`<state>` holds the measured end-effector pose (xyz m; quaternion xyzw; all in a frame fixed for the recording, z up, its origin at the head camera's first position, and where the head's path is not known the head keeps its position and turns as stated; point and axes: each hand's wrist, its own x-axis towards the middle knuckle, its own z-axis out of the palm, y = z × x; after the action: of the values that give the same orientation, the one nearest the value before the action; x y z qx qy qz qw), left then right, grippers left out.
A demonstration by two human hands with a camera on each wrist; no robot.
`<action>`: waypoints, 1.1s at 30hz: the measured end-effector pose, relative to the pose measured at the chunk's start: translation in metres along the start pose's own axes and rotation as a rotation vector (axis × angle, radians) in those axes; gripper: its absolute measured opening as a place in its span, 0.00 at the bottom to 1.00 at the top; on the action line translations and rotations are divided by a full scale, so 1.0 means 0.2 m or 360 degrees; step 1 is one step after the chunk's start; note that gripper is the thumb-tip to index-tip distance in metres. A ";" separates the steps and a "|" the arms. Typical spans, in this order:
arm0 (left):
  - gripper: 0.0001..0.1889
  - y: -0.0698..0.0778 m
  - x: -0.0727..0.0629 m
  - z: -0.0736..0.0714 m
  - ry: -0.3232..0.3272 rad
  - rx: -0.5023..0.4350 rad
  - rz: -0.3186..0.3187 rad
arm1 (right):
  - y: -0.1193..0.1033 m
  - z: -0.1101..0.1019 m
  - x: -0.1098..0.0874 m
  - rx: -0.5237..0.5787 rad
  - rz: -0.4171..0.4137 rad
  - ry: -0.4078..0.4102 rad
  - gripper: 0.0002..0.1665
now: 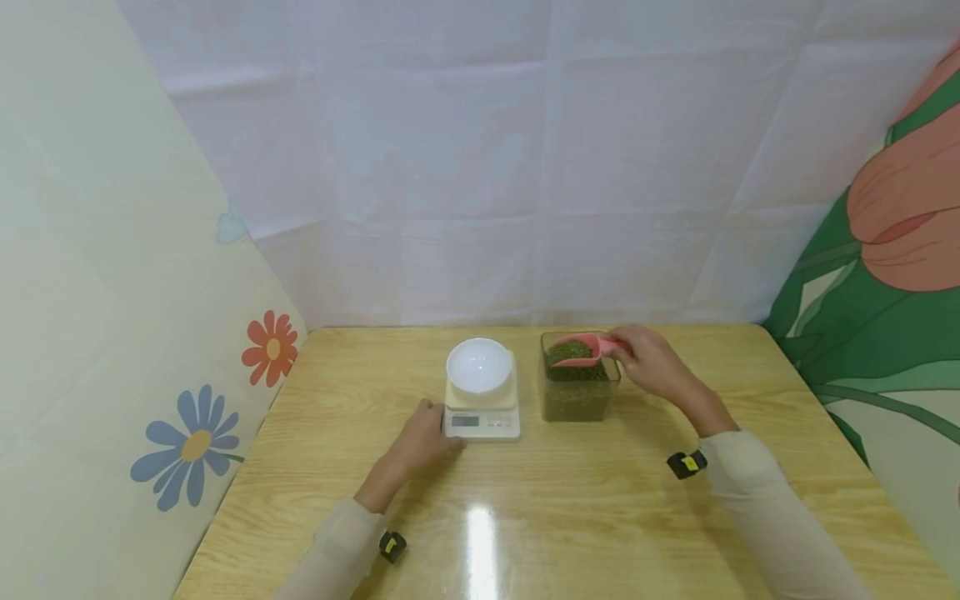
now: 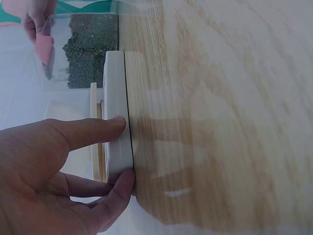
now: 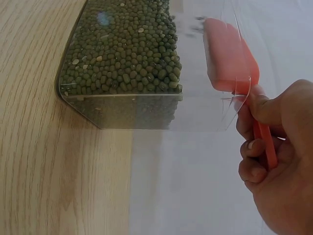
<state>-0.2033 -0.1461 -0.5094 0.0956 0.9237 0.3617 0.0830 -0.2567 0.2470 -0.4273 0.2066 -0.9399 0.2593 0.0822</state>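
Pink scoop [image 1: 591, 347] of round beans [image 1: 570, 351] in right fingers [image 3: 252, 171], white scale [image 1: 482, 415] between left fingers [image 2: 116, 198]

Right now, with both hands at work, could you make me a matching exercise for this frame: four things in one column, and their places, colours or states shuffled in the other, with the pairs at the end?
Things:
1. Scoop
2. Bowl
3. Scale
4. Box

Places, colours or states:
A. Clear, with green beans inside
B. Touched by the left hand
C. Pink, held by the right hand
D. White, resting on top of the scale

Right pairs: 1-C, 2-D, 3-B, 4-A
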 end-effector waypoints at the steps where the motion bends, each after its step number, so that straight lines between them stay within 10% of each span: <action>1: 0.31 0.00 0.00 0.00 -0.0002 0.0000 0.0001 | 0.00 0.00 0.00 0.0003 -0.0002 0.0004 0.14; 33: 0.31 0.00 0.00 0.00 -0.0007 -0.0024 -0.0011 | 0.00 -0.02 0.01 0.0069 0.0006 0.0036 0.15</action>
<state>-0.2033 -0.1471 -0.5098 0.0926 0.9210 0.3681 0.0871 -0.2587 0.2482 -0.4244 0.2037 -0.9334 0.2819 0.0878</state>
